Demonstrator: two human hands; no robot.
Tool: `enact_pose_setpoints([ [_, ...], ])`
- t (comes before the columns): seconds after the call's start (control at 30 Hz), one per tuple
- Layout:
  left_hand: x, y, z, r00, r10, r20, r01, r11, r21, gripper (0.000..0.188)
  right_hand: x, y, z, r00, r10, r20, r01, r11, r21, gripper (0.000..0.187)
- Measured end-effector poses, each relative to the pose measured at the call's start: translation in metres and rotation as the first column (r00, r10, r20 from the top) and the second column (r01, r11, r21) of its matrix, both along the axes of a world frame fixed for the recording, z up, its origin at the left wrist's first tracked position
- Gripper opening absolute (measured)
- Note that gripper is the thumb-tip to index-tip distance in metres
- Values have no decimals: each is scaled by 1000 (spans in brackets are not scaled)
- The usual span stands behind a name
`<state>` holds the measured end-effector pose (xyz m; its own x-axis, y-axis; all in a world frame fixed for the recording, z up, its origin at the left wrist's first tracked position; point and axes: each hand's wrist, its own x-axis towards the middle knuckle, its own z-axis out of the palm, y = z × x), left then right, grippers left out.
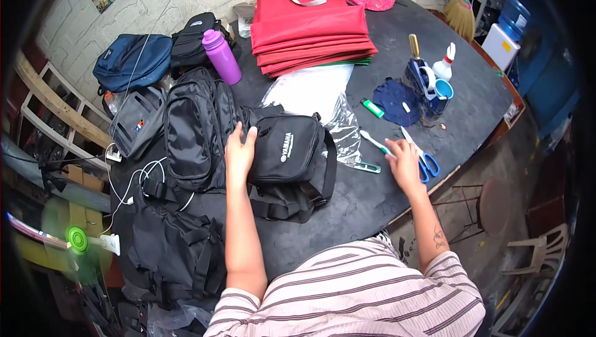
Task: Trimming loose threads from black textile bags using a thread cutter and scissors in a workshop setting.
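Note:
My left hand [239, 154] is open, thumb and fingers stretched upward, at the left side of a small black zippered bag [287, 149]. The bag lies on its back, with a wide black strap [330, 169] at its right. Whether my palm touches it I cannot tell. My right hand [405, 166] is over the table at the right, fingers loosely bent and apart. Between its thumb and forefinger runs the end of a thin white-and-green tool [372, 141], with no firm grip showing. Beside that hand lie blue-handled scissors [428, 166], partly covered by it.
Black backpacks [192, 129] crowd the left, with a purple bottle [222, 57] behind. Folded red bags [310, 36] are stacked at the back above clear plastic [316, 91]. A green cutter [367, 167], green lighter [372, 108], and spray bottle [444, 63] stand or lie rightward. A fan [77, 241] spins lower left.

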<state>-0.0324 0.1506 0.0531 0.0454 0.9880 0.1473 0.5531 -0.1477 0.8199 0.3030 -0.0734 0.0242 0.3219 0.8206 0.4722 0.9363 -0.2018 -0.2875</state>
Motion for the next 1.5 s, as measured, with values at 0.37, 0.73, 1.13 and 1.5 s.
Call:
enact_pose_setpoints([
  [0.37,29,4,27,623,-173,763,666,628,-402,28,-98,-16,52,-262,79,-962,-802,537,262,38],
  [0.73,43,-33,28,-113,253,961,336,920,-203,43,-76,28,65,-65,374,-925,-367,853,371,47],
  [1.13,48,-98,24,-221,-160,962,622,737,265,63,-53,105,42,-846,306,-436,-19,800,599,34],
  [1.5,76,-66,-7,-28,-64,998,403,912,69,54,-113,86,58,-764,330,-554,-160,735,659,29],
])
